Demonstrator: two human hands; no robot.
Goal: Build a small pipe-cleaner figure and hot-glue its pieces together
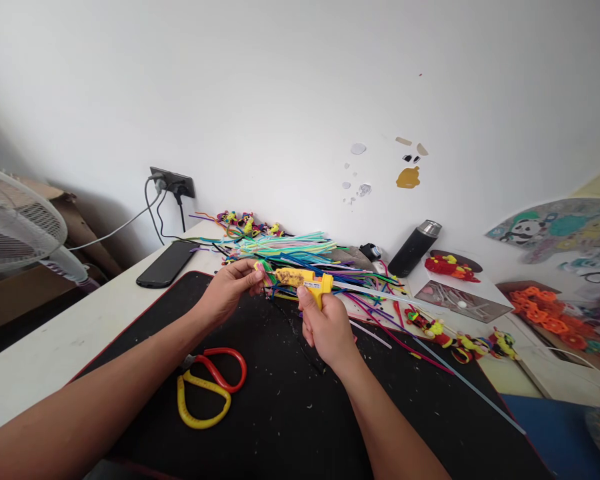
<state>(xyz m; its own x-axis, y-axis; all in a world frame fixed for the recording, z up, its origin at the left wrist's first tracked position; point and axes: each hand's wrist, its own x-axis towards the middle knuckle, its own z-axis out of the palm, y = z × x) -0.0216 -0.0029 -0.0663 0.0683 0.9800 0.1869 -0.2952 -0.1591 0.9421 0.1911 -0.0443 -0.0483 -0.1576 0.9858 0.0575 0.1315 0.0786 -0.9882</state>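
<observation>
My right hand (326, 328) is wrapped round the handle of a yellow hot glue gun (300, 278), with a long glue stick (375, 292) sticking out of its back end. The gun's nozzle points left, toward a small green and pink pipe-cleaner piece (266, 272) pinched in the fingers of my left hand (235, 288). Nozzle and piece are very close; I cannot tell whether they touch. Below my left forearm lie scissors (205, 387) with one red and one yellow handle, their blades mostly hidden by the arm.
Bundles of coloured pipe cleaners (290, 247) lie behind my hands on the black mat (280, 413). A phone (167, 264) rests at the left. Small pipe-cleaner figures (460, 340), a clear box (463, 303) and a black thermos (414, 250) stand at the right. A fan (20, 220) is far left.
</observation>
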